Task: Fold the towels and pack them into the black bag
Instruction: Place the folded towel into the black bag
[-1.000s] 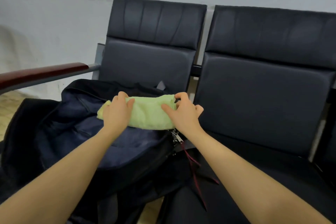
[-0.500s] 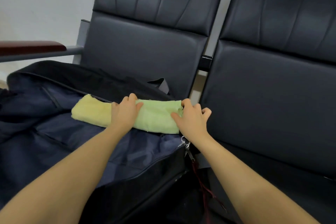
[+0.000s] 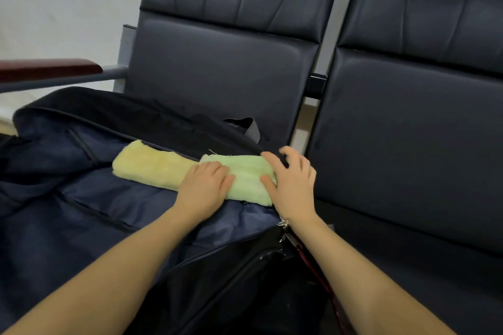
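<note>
On the left seat of a row of dark padded chairs (image 3: 223,71), a black bag (image 3: 81,212) is seen lying open, its navy lining spread wide. Two folded towels are laid end to end inside it along the far edge: a yellow towel (image 3: 149,167) on the left and a green towel (image 3: 245,179) on the right, touching where they meet. The left hand (image 3: 204,190) is pressed flat, fingers together, over the join of the two towels, so that part of each is covered. The right hand (image 3: 292,185) is held at the right end of the green towel with fingers spread and loosely curled; the thumb is laid on the cloth, and nothing is gripped. A wood-topped armrest (image 3: 49,68) is seen at far left, above the bag's raised flap. A metal zip pull (image 3: 283,223) and a dark red strap (image 3: 315,266) are found at the bag's near right corner, partly hidden behind the right wrist. A grey tab (image 3: 251,128) is seen behind the towels; what it belongs to cannot be made out. The second chair (image 3: 408,130) on the right is cut off by the frame edge, as is the bag's left side.
</note>
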